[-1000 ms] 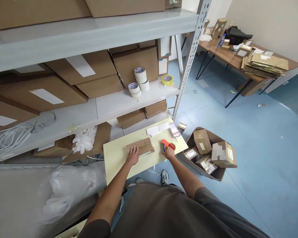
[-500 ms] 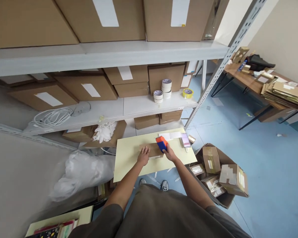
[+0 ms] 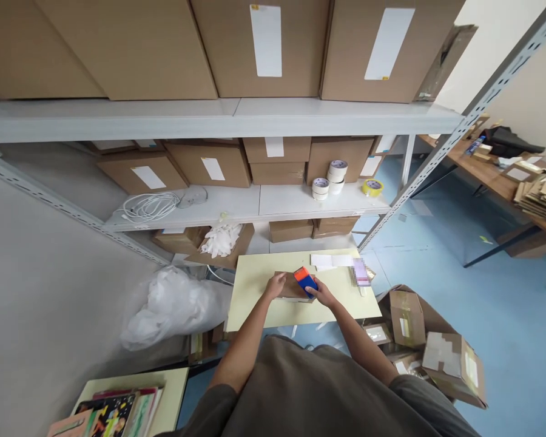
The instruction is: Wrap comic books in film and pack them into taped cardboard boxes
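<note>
A small brown cardboard box (image 3: 293, 286) lies on the pale yellow table (image 3: 255, 306) in front of me. My left hand (image 3: 276, 285) is at its left end, fingers bent together on the cardboard edge. In my right hand (image 3: 321, 293) is a small orange-and-blue box (image 3: 305, 281), gripped by its blue lower end and tilted over the right part of the cardboard box. White paper (image 3: 331, 261) and a blurred purple-and-white item (image 3: 361, 272) lie at the table's far right.
Grey shelving (image 3: 236, 209) rises behind the table, bearing cartons, white tape rolls (image 3: 337, 171), yellow tape (image 3: 372, 187) and coiled cable (image 3: 150, 208). A large carton of boxes (image 3: 404, 321) stands right of the table, a white plastic bag (image 3: 173, 306) left.
My view has shifted, so the scene sits lower and further right. My left hand has gone from lying spread on the cardboard box to bent fingers at its edge. My right hand keeps its hold.
</note>
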Tool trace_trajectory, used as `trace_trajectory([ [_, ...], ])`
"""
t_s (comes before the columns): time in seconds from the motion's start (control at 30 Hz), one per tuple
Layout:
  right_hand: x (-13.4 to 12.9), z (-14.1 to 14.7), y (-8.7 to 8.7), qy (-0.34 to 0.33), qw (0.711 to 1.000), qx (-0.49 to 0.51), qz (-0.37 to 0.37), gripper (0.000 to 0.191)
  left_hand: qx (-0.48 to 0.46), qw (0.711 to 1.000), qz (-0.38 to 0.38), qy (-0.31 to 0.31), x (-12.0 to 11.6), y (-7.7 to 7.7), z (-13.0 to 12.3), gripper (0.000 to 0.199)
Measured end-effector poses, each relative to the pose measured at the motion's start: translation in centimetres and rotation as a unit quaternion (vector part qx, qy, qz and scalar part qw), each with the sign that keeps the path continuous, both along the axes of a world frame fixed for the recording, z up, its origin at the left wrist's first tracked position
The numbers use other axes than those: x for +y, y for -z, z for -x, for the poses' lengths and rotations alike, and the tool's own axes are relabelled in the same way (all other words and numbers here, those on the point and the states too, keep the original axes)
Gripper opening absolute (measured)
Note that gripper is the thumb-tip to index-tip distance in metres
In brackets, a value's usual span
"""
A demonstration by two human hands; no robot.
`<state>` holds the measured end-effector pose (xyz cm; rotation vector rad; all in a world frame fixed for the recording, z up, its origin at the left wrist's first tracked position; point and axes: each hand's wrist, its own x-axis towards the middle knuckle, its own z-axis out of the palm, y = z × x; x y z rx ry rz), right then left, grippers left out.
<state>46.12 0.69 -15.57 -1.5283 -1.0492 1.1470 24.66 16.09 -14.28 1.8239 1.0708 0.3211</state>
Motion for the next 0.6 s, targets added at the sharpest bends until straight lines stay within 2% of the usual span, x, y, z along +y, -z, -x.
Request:
trace_trajectory([
  [0.07,0.0,0.0,-0.1,-0.005,1.000,0.006,-0.010,0.060,-0.069,0.997,0.025,-0.026,0.4,-1.2,-0.9,0.052],
  [0.17,0.1,0.0,-0.1,-0.009,1.000,0.007,-0.014,0.060,-0.163,0.982,0.095,-0.013,0.8,-2.9,-2.4,0.058],
  [0.27,0.2,-0.1,0.0,-0.013,1.000,0.009,-0.009,0.059,-0.178,0.977,0.118,0.010,1.2,-3.8,-3.3,0.053],
  [0.4,0.2,-0.1,-0.5,-0.029,0.999,0.001,-0.015,0.062,-0.162,0.982,0.101,-0.001,1.8,-4.0,-3.5,0.044],
  [0.6,0.4,-0.2,-2.9,-0.046,0.997,-0.066,-0.014,0.063,-0.122,0.990,0.053,-0.054,1.8,-3.7,-3.3,0.037],
])
